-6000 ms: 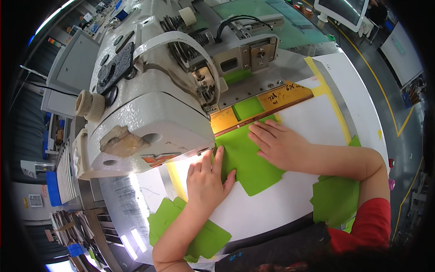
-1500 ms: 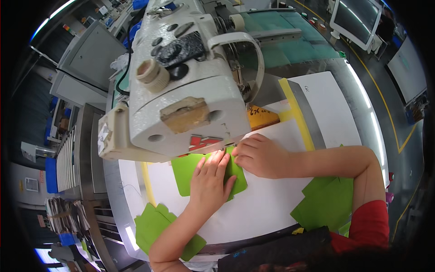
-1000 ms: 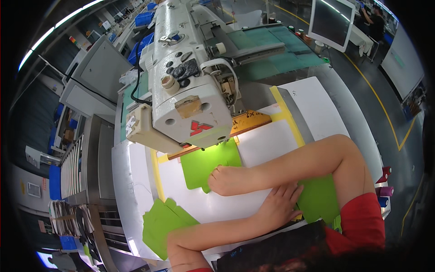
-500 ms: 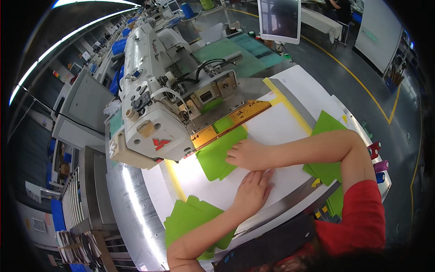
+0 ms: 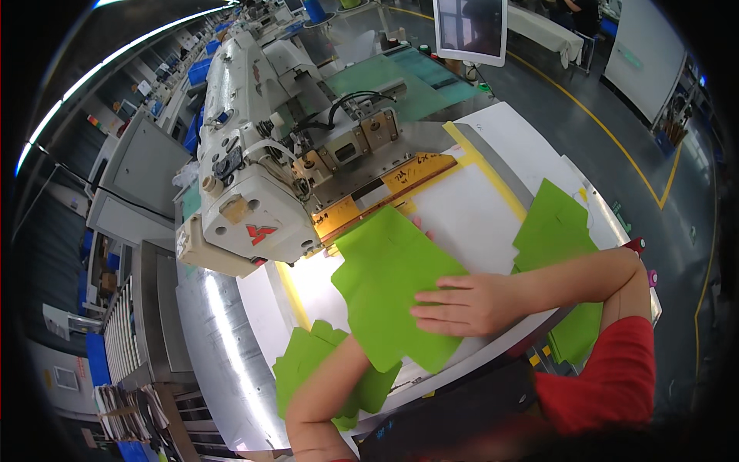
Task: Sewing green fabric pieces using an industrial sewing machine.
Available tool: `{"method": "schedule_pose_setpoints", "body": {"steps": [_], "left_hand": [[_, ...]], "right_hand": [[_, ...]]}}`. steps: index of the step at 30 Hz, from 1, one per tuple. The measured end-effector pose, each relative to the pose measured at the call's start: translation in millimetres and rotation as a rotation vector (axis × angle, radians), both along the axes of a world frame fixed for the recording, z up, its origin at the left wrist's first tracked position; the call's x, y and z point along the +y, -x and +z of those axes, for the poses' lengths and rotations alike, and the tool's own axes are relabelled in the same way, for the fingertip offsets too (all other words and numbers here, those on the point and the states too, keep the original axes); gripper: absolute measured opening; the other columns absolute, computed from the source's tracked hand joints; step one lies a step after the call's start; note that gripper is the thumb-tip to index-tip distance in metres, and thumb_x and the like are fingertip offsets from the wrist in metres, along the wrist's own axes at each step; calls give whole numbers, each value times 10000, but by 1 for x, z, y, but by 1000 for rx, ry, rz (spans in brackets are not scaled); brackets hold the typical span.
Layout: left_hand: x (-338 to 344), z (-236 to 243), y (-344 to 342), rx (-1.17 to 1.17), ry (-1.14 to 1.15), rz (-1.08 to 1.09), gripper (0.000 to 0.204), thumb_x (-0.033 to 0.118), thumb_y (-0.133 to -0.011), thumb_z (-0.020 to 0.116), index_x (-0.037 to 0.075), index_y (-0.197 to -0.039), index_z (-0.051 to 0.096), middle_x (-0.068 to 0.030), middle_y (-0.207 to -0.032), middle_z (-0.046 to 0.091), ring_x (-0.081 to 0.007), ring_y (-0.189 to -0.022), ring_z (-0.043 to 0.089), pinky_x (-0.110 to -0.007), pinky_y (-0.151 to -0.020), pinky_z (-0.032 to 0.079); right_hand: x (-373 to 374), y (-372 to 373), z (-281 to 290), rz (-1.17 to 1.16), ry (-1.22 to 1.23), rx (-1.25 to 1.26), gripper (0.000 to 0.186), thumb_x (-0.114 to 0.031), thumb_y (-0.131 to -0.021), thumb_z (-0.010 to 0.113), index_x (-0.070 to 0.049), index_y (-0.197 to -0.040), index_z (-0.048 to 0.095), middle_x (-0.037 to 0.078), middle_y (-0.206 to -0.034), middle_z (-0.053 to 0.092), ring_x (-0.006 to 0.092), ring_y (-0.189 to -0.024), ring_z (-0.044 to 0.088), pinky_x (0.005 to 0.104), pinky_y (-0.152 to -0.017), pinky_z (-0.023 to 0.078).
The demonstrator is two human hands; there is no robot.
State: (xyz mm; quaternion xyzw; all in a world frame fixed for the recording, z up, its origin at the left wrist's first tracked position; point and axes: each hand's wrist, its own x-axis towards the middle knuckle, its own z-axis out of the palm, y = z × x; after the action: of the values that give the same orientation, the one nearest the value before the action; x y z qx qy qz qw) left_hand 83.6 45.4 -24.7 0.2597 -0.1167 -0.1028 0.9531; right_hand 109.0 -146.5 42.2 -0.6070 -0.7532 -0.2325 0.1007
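Note:
A bright green cut fabric piece [image 5: 396, 285] lies slanted in front of the sewing machine [image 5: 262, 177], its far edge by the orange clamp plate [image 5: 419, 173]. My right hand [image 5: 469, 304] rests on its near right part, fingers stretched out and slightly spread, thumb not showing. My left forearm passes beneath the fabric. Of my left hand [image 5: 420, 225] only some fingertips peek out past the fabric's far right edge, so its grip is hidden. More green pieces [image 5: 308, 362] lie under my left forearm, and another pile of green pieces [image 5: 556, 223] is at the right.
A white sheet with yellow tape strips [image 5: 489, 177] covers the work surface. Thread spools [image 5: 653, 279] stand at the right edge beyond my right arm. A screen [image 5: 471, 29] rises at the back, and a metal table [image 5: 223, 354] curves along the left.
The green fabric has come out from the clamp plate toward me and now covers my left hand. My right hand has moved nearer and right, its fingers now spread on the fabric.

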Motion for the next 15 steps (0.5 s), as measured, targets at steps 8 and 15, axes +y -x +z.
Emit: {"method": "schedule_pose_setpoints", "body": {"steps": [8,15], "left_hand": [[-25,48,17,-126,-57,1,582,219,-996,462,220,-1512,192,7,-1559,231,-227,-1408,256,-377,-1161,275],[-32,52,30,-186,8,-73,554,232,-1003,449,233,-1504,213,9,-1556,237,-234,-1404,266,-383,-1155,289]], "right_hand": [[-43,19,3,26,23,-14,394,-191,-869,520,5,-1207,573,153,-1291,575,281,-1208,555,425,-972,444],[-56,36,10,18,-10,-32,377,-183,-878,528,0,-1205,572,152,-1290,577,276,-1223,549,440,-996,426]]}}
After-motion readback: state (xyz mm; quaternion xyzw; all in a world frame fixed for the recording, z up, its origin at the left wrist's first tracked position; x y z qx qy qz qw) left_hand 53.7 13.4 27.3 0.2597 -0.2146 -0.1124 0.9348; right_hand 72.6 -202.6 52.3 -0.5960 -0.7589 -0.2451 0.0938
